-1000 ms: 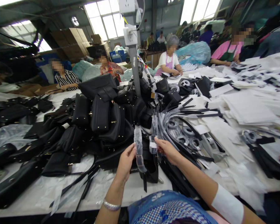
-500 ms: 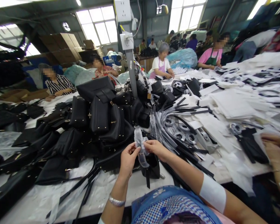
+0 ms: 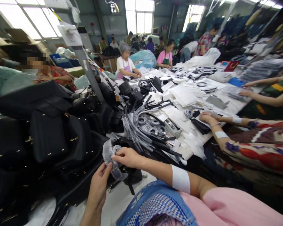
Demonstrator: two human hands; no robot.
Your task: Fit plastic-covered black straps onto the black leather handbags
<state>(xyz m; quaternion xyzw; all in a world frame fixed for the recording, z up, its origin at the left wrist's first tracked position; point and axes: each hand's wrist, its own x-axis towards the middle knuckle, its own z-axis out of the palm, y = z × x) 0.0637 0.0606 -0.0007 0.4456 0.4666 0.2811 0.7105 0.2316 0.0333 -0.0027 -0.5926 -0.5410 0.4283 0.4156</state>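
Head view: we see the left hand [image 3: 99, 180] and right hand [image 3: 127, 157] close together, thumbs and fingers pinching a plastic-wrapped strip [image 3: 107, 152] over the near side of the counter [image 3: 110, 205]. Left of them we have piled black bags [image 3: 49, 135]; just beyond, a fanned bundle of straps [image 3: 135, 127]. Farther right we get white sheets [image 3: 182, 94] and a co-worker's hands [image 3: 207, 117] near the counter's edge.

Plastic-wrapped strip [image 3: 107, 152] | translucent, crinkled | curved | pinched in both hands [image 3: 127, 157]
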